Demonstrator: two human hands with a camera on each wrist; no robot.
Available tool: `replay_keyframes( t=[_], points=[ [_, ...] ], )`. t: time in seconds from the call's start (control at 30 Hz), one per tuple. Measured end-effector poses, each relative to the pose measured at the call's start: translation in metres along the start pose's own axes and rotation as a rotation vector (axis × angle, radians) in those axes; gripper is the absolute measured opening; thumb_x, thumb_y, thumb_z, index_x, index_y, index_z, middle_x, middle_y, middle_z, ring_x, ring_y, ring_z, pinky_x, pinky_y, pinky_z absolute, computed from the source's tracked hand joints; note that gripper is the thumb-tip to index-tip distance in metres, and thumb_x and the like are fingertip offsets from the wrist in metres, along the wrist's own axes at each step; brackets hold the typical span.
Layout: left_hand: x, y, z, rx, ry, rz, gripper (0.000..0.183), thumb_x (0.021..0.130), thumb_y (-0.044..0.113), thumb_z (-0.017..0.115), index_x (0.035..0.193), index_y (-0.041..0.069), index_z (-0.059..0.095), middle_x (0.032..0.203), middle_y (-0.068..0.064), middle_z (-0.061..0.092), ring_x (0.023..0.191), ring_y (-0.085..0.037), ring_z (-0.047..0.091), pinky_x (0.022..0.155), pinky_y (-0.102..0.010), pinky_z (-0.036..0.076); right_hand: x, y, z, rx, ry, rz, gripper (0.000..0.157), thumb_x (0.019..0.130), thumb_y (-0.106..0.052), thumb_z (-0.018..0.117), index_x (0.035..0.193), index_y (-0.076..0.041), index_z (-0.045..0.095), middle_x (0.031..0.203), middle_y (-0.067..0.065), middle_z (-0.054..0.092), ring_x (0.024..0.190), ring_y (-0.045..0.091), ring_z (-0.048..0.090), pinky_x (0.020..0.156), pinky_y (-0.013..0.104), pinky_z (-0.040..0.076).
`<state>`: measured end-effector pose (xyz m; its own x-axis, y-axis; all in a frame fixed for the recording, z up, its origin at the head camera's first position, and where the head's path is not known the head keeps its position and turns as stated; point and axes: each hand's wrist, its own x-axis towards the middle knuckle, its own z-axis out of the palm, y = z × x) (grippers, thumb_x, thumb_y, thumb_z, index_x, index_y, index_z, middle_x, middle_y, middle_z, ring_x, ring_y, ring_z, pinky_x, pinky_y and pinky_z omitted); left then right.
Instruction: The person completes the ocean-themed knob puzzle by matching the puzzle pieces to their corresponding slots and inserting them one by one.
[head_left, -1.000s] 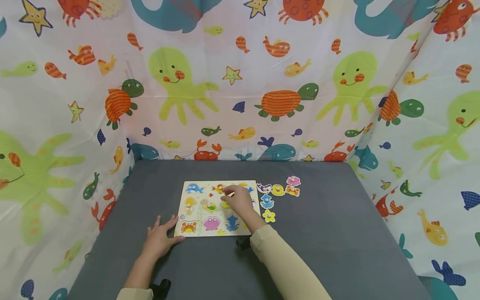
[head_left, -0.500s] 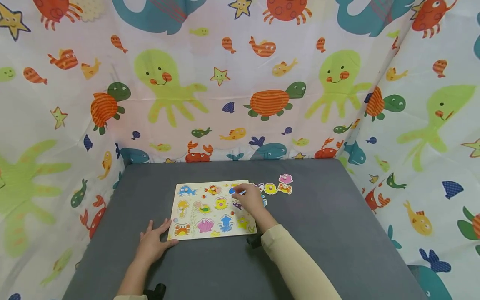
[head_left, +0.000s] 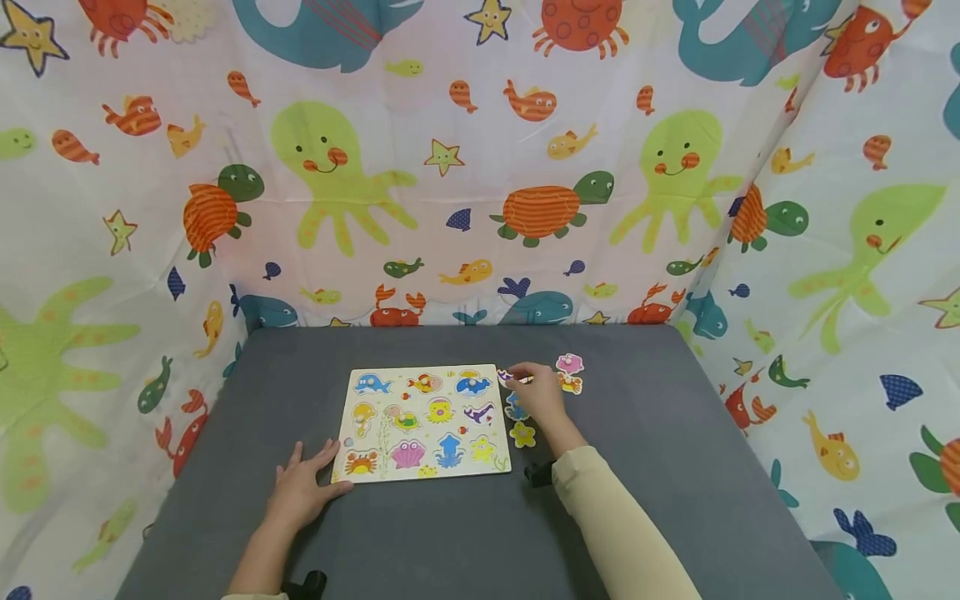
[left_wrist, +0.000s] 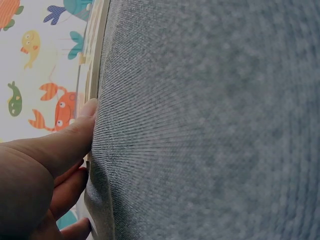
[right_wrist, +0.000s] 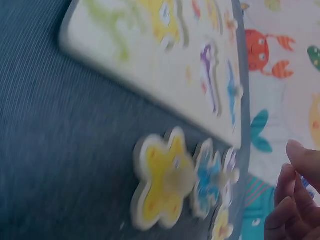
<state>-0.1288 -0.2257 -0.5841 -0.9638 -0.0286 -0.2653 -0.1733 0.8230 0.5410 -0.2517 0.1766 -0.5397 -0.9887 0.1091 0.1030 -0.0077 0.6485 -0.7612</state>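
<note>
and there was the right hand (head_left: 542, 398), out over the loose pieces, thumb and bent fingers slightly apart, nothing visibly gripped; the purple-and-white piece (head_left: 505, 377) lay right by the fingertips, contact too hard to tell! just nearer sat the blue piece (head_left: 514, 407), then the yellow star (head_left: 522, 435); to the right, the pink piece (head_left: 569, 364) and the orange crab (head_left: 572, 384). across on the left, the left hand (head_left: 300, 496), fingers spread, touched the puzzle board (head_left: 399, 377) at its near-left corner, flat on the gray table (head_left: 720, 475), sea-print cloth (head_left: 465, 117) behind.
</note>
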Motion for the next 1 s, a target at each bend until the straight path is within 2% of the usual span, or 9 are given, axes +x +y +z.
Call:
replay_keyframes(
  t=[0.17, 0.3, 0.63, 1.0],
  points=[
    [0.0, 0.001, -0.001, -0.001, 0.008, -0.014, 0.096, 0.076, 0.048, 0.084, 0.155, 0.016, 0.04, 0.16, -0.012, 0.035, 0.153, -0.05, 0.002, 0.117, -0.074, -0.003, 0.009, 0.018, -0.008, -0.028, 0.056, 0.054, 0.025, 0.089, -0.013, 0.077, 0.113, -0.007, 0.076, 0.112, 0.013, 0.075, 0.1, 0.031, 0.069, 0.088, 0.046, 0.058],
    [-0.001, 0.003, -0.003, -0.007, 0.007, -0.018, 0.095, 0.077, 0.046, 0.084, 0.155, 0.016, 0.039, 0.161, -0.012, 0.035, 0.153, -0.05, 0.002, 0.117, -0.074, -0.003, 0.015, 0.03, -0.014, -0.063, 0.079, 0.091, 0.028, 0.09, -0.015, 0.076, 0.117, -0.007, 0.075, 0.117, 0.014, 0.074, 0.114, 0.036, 0.064, 0.096, 0.051, 0.053],
    [-0.003, 0.0, 0.0, -0.015, -0.001, -0.027, 0.097, 0.075, 0.047, 0.085, 0.155, 0.016, 0.039, 0.161, -0.013, 0.033, 0.153, -0.049, 0.002, 0.117, -0.074, -0.003, 0.019, 0.045, -0.014, -0.16, 0.022, 0.163, 0.025, 0.092, -0.018, 0.073, 0.116, -0.01, 0.076, 0.115, 0.012, 0.074, 0.108, 0.033, 0.065, 0.093, 0.052, 0.052],
    [-0.001, 0.001, -0.001, -0.01, 0.007, -0.018, 0.095, 0.075, 0.046, 0.085, 0.155, 0.017, 0.041, 0.161, -0.012, 0.035, 0.153, -0.049, 0.002, 0.116, -0.075, -0.002, 0.029, 0.057, -0.01, -0.202, -0.006, 0.184, 0.023, 0.093, -0.018, 0.073, 0.114, -0.011, 0.078, 0.108, 0.009, 0.075, 0.101, 0.031, 0.066, 0.089, 0.049, 0.052]
  ],
)
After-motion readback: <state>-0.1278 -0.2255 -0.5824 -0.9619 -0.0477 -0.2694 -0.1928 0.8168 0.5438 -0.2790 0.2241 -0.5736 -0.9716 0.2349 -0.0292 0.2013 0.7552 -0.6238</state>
